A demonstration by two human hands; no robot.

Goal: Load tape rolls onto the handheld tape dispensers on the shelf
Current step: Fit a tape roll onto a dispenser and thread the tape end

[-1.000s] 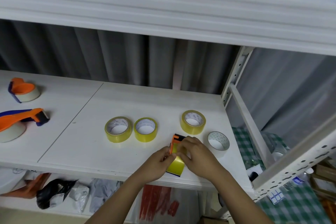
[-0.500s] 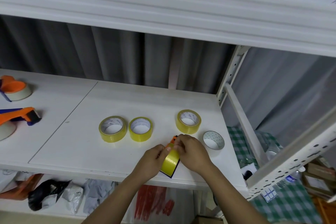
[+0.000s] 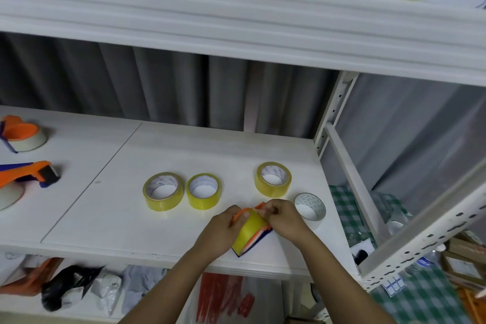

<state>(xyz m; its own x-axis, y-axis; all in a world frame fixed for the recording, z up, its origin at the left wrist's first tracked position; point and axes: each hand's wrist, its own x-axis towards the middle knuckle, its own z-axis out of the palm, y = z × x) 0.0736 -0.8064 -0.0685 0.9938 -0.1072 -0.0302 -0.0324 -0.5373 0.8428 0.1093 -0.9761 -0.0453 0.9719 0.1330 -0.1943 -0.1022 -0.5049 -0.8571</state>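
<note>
Head view, the only one I have: both hands work at the front edge of the white shelf (image 3: 105,218), right of centre. My left hand (image 3: 223,229) is curled round the orange and blue tape dispenser (image 3: 256,241) with a yellow tape roll (image 3: 249,229) seated in it; my right hand (image 3: 282,219) pinches at the dispenser's far end, apparently the tape's free end, though the fingertips hide exactly what they hold. The dispenser rests near the shelf's front lip, its long axis running diagonally, near end toward me and left, far end away and right; I cannot tell which end carries the cutter. Risks, as I judge them: so close to the lip, a slip of the left hand could drop the dispenser off the shelf; the tape end could stick back to the roll or fold if pulled crooked. Three spare yellow rolls (image 3: 163,191) (image 3: 203,191) (image 3: 273,179) and a clear roll (image 3: 310,206) lie flat just beyond. Two loaded dispensers (image 3: 23,134) (image 3: 29,179) sit far left.
</note>
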